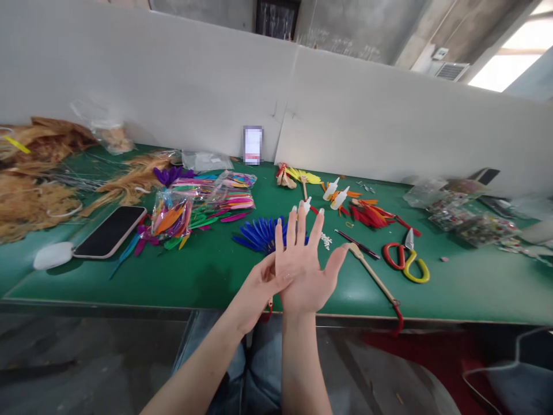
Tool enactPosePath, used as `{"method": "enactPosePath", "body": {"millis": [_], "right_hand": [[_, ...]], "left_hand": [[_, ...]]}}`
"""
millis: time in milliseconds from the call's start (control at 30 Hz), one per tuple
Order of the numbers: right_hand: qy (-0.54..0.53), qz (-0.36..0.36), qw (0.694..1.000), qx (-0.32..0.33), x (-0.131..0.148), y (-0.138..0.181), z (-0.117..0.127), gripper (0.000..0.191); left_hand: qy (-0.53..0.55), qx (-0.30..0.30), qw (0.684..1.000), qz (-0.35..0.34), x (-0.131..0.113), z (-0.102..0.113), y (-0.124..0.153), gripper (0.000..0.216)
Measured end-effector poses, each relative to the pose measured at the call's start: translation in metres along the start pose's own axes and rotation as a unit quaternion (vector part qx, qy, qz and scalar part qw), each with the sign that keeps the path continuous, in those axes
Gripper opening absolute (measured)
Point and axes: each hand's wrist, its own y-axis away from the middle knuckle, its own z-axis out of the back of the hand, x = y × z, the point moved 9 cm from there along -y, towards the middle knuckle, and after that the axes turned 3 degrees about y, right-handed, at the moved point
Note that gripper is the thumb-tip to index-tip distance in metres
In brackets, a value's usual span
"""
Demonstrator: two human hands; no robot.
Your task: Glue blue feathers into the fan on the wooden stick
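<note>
My right hand (302,268) is held up over the table's front edge with fingers spread and nothing in it. Close against its left side, my left hand (263,282) is closed, its thumb lying across the right palm's edge. A blue feather fan (257,235) fans out just beyond both hands; the right hand covers part of it. The left fingers appear wrapped round its handle, which is mostly hidden, and a red cord (268,311) hangs below them. Right of my hands lie a wooden stick (374,274) with a red cord and small white beads (326,240).
Scissors (406,258) with red and yellow handles and a dark pen-like tool (358,245) lie to the right. White glue bottles (340,197), red feathers (369,214) and a yellow fan (305,176) stand farther back. At left are bagged feathers (173,216) and a phone (111,231).
</note>
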Motion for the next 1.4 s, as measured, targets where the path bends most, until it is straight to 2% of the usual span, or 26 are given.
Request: {"method": "enactPosePath", "body": {"millis": [133,267,367,500,633,833,1000,1167,1400], "right_hand": [[-0.015,-0.016,1.0,0.008,-0.005,-0.001,0.001,0.064],[-0.004,-0.008,1.0,0.014,-0.006,0.003,-0.002,0.064],[0.025,0.007,1.0,0.013,-0.005,0.006,-0.006,0.064],[0.045,0.018,0.999,0.012,-0.006,0.007,-0.007,0.064],[0.062,0.032,0.997,0.013,-0.006,0.008,-0.007,0.064],[0.049,0.034,0.998,0.014,-0.006,0.006,-0.008,0.065],[0.027,0.038,0.999,0.021,-0.002,0.002,-0.011,0.063],[-0.003,0.036,0.999,0.011,-0.001,-0.002,-0.008,0.064],[0.008,0.034,0.999,-0.006,-0.002,-0.007,0.001,0.064]], "left_hand": [[-0.094,-0.037,0.993,-0.063,-0.011,0.009,-0.002,0.044],[-0.194,-0.105,0.969,-0.114,-0.027,0.012,-0.003,0.031],[-0.203,-0.144,0.96,-0.13,-0.034,0.012,-0.005,0.03],[-0.191,-0.175,0.959,-0.118,-0.033,0.013,-0.012,0.037],[-0.166,-0.166,0.968,-0.087,-0.029,0.012,-0.02,0.042],[-0.077,-0.124,0.989,-0.04,-0.023,0.002,-0.019,0.033],[0.017,-0.086,0.996,-0.009,-0.009,-0.008,-0.009,0.057],[0.004,-0.073,0.997,-0.003,-0.003,-0.011,-0.003,0.064],[-0.023,-0.046,0.999,-0.003,0.002,-0.007,0.002,0.054]]}}
